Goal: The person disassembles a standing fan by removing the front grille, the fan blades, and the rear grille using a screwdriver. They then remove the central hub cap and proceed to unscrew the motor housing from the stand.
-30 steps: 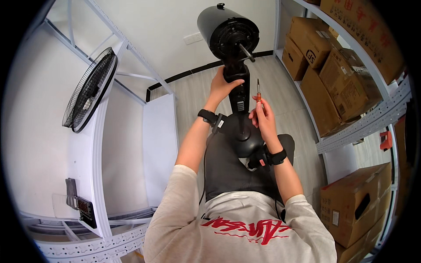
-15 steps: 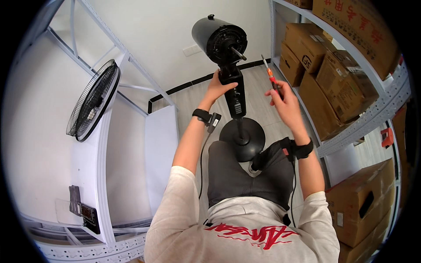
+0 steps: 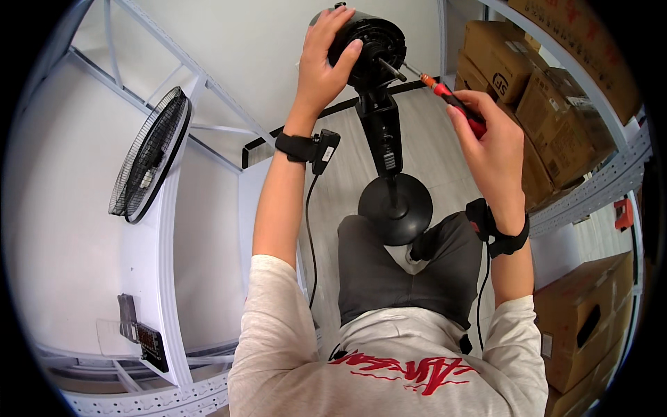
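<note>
A black pedestal fan without its blades or guard stands before me, its motor housing (image 3: 379,38) at the top and its round base (image 3: 396,210) on the floor. A metal shaft (image 3: 392,69) sticks out of the housing's front. My left hand (image 3: 325,62) lies on the left side of the housing, fingers over the top and thumb at the front rim. In my right hand (image 3: 492,128) is a red and black screwdriver (image 3: 451,99). Its tip is at the right edge of the housing's front; whether it touches a screw I cannot tell.
On the shelf at left lean a round fan guard (image 3: 149,156) and, nearer, a small open case of bits (image 3: 149,346). Cardboard boxes (image 3: 563,132) fill the rack at right, with another box (image 3: 580,320) low at the near right. A white wall stands behind the fan.
My left hand has moved from the fan's neck up to its motor housing. My right hand has brought the screwdriver's tip from apart to the housing's right edge.
</note>
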`<move>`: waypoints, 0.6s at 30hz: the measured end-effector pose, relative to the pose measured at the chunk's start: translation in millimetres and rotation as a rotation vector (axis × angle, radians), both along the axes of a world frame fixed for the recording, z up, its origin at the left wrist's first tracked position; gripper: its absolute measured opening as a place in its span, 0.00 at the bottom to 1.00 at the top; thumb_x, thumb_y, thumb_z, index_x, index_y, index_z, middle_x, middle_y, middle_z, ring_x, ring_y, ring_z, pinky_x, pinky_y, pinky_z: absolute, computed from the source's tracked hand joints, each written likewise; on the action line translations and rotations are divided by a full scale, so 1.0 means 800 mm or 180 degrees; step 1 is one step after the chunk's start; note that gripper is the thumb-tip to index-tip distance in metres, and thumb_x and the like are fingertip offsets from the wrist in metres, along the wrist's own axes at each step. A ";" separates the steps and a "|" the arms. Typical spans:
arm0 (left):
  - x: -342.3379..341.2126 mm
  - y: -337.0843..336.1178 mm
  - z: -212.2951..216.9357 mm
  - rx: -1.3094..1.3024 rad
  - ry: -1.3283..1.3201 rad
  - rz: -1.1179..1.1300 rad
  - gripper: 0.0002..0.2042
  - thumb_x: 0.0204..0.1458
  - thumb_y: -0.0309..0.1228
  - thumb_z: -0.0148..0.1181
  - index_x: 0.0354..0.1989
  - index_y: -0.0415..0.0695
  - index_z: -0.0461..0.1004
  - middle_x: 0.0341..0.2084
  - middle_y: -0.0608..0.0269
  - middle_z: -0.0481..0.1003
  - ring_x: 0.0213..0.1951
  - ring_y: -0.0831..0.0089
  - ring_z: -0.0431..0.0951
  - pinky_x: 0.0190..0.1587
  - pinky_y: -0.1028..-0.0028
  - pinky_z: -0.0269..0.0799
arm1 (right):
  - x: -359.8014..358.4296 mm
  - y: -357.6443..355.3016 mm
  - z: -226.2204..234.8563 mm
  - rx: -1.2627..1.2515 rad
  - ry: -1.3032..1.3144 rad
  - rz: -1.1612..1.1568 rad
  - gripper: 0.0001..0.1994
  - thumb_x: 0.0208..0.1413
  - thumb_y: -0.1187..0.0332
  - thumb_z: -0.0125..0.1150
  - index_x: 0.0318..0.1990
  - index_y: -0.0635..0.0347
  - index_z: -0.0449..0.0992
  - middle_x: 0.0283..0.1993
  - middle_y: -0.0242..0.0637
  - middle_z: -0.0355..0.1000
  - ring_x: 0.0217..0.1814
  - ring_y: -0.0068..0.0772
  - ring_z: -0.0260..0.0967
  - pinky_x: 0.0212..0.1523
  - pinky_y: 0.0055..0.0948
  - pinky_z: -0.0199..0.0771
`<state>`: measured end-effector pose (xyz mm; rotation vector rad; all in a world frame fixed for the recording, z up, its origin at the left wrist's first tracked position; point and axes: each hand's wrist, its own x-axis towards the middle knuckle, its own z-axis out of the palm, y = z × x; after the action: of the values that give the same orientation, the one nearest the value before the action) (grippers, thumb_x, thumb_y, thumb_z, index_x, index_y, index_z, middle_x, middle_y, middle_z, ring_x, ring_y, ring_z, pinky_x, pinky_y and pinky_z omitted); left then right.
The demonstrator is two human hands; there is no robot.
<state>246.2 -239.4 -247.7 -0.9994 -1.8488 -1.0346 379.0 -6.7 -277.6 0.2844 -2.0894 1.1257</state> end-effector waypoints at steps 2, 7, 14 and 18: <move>-0.011 -0.001 0.000 -0.0149 0.0072 0.0264 0.20 0.61 0.31 0.55 0.61 0.41 0.68 0.63 0.50 0.66 0.68 0.54 0.59 0.69 0.61 0.52 | -0.002 -0.004 -0.011 -0.0010 -0.0035 0.0044 0.09 0.55 0.70 0.66 0.43 0.61 0.79 0.29 0.41 0.76 0.26 0.33 0.72 0.29 0.27 0.71; -0.019 0.007 -0.009 -0.0024 0.0338 0.0317 0.18 0.60 0.29 0.54 0.59 0.40 0.69 0.60 0.49 0.68 0.65 0.53 0.63 0.67 0.62 0.56 | -0.008 -0.018 -0.025 0.0048 0.0016 0.0115 0.09 0.55 0.70 0.65 0.42 0.61 0.79 0.30 0.41 0.76 0.26 0.34 0.73 0.28 0.28 0.71; -0.017 0.008 -0.011 -0.0060 0.0318 0.0307 0.18 0.60 0.29 0.55 0.58 0.39 0.70 0.59 0.48 0.68 0.64 0.53 0.64 0.66 0.61 0.56 | -0.017 -0.031 -0.028 0.0100 0.0180 0.0082 0.08 0.55 0.70 0.65 0.41 0.62 0.79 0.30 0.41 0.77 0.26 0.36 0.74 0.28 0.29 0.72; -0.015 0.009 -0.013 -0.0069 0.0343 0.0333 0.18 0.60 0.30 0.55 0.58 0.40 0.70 0.59 0.48 0.68 0.64 0.53 0.64 0.66 0.61 0.56 | -0.019 -0.037 -0.030 0.0098 0.0233 0.0051 0.08 0.54 0.70 0.65 0.41 0.62 0.79 0.30 0.41 0.77 0.27 0.37 0.74 0.28 0.29 0.72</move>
<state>233.9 -232.5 -258.4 -0.9422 -1.8072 -0.8837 363.7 -36.3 -301.5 0.3525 -2.0445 1.0775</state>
